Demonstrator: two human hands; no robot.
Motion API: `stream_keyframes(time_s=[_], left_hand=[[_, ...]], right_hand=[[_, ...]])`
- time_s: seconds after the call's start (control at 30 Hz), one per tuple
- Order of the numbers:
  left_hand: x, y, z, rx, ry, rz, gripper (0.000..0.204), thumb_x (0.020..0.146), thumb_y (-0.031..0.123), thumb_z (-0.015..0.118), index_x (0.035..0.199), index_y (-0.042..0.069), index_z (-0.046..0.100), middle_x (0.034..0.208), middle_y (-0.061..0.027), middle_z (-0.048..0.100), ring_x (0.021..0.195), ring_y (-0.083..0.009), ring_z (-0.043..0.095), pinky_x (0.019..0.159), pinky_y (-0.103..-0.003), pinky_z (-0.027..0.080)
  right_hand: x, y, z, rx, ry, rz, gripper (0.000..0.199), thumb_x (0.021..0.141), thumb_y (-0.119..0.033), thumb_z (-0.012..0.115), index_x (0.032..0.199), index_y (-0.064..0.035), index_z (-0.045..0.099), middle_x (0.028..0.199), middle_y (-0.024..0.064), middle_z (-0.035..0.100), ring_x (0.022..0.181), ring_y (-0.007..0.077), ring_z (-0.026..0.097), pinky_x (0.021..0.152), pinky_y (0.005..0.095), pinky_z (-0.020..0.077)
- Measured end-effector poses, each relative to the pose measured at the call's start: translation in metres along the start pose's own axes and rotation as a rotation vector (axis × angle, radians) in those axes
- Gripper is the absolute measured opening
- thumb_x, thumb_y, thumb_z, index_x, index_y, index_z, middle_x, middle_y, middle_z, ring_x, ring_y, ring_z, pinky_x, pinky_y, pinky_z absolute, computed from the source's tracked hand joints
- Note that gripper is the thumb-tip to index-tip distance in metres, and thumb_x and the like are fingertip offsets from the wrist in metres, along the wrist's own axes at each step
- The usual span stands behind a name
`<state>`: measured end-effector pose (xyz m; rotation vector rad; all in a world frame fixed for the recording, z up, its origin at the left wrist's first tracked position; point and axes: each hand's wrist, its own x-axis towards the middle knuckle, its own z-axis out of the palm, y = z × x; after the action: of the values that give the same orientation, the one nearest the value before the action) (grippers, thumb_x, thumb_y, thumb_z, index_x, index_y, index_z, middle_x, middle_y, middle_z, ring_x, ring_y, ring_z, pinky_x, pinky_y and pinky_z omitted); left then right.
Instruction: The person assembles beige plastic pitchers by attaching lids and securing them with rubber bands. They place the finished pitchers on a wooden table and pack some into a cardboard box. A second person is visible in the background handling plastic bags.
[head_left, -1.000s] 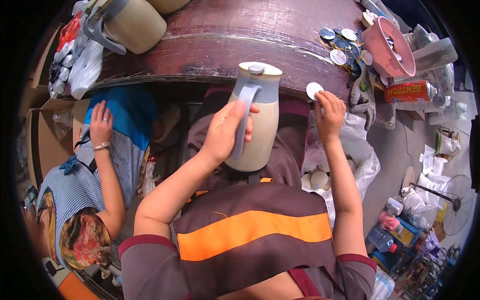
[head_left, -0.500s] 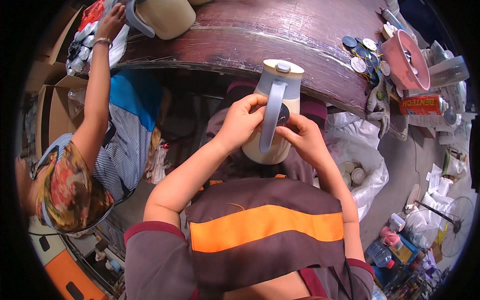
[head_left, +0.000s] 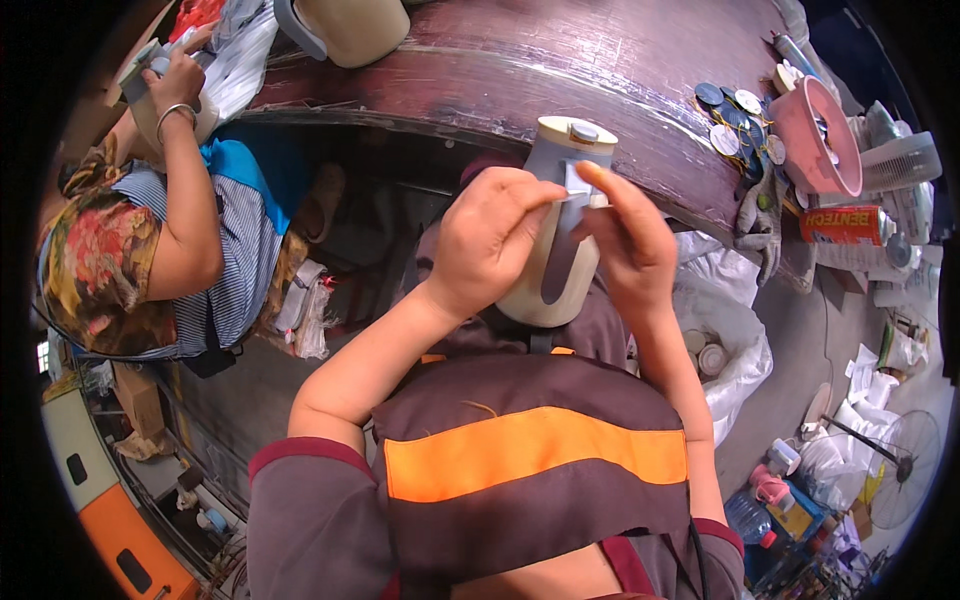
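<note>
Cream plastic jug (head_left: 545,270) with grey handle, gripped in both hands over the lap.
Left hand (head_left: 490,240) wraps its side; right hand (head_left: 625,240) pinches the smooth handle top, index finger extended. Dark wooden tabletop (head_left: 560,70) just beyond the grip.

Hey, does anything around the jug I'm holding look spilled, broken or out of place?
Nothing stands out. The cream jug looks whole, held between your left hand and right hand; no spill shows on the table.
</note>
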<state>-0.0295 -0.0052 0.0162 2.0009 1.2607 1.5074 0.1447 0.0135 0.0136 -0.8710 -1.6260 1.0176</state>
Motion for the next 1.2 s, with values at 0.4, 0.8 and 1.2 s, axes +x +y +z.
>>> stream_keyframes(time_s=[0.4, 0.8, 1.2], left_hand=[[-0.023, 0.000, 0.017, -0.928, -0.183, -0.976, 0.019, 0.088, 0.021, 0.063, 0.094, 0.004, 0.056, 0.075, 0.0009, 0.055, 0.068, -0.0064, 0.052, 0.066, -0.023, 0.043], [0.001, -0.004, -0.027, -0.824, -0.091, -0.990, 0.018, 0.091, 0.021, 0.061, 0.086, 0.005, 0.053, 0.059, 0.0041, 0.042, 0.049, -0.0036, 0.039, 0.046, -0.021, 0.033], [0.062, 0.000, -0.094, -0.503, -0.026, -0.622, 0.026, 0.087, 0.016, 0.064, 0.107, 0.001, 0.059, 0.068, 0.0023, 0.054, 0.046, -0.0022, 0.041, 0.043, -0.018, 0.031]], right_hand=[[0.012, 0.030, -0.031, -0.156, 0.377, 0.083, 0.018, 0.086, -0.010, 0.064, 0.104, -0.0034, 0.065, 0.097, 0.0059, 0.066, 0.085, 0.0138, 0.059, 0.079, 0.0263, 0.0470], [-0.040, 0.063, -0.017, -0.605, 0.102, -0.331, 0.020, 0.072, 0.002, 0.069, 0.090, -0.0080, 0.066, 0.097, 0.0063, 0.064, 0.090, 0.0271, 0.059, 0.080, 0.0371, 0.0469], [0.014, 0.032, -0.026, -0.538, 0.114, -0.340, 0.017, 0.082, -0.002, 0.066, 0.099, -0.0037, 0.066, 0.104, 0.0115, 0.063, 0.096, 0.0273, 0.061, 0.083, 0.0346, 0.0484]])
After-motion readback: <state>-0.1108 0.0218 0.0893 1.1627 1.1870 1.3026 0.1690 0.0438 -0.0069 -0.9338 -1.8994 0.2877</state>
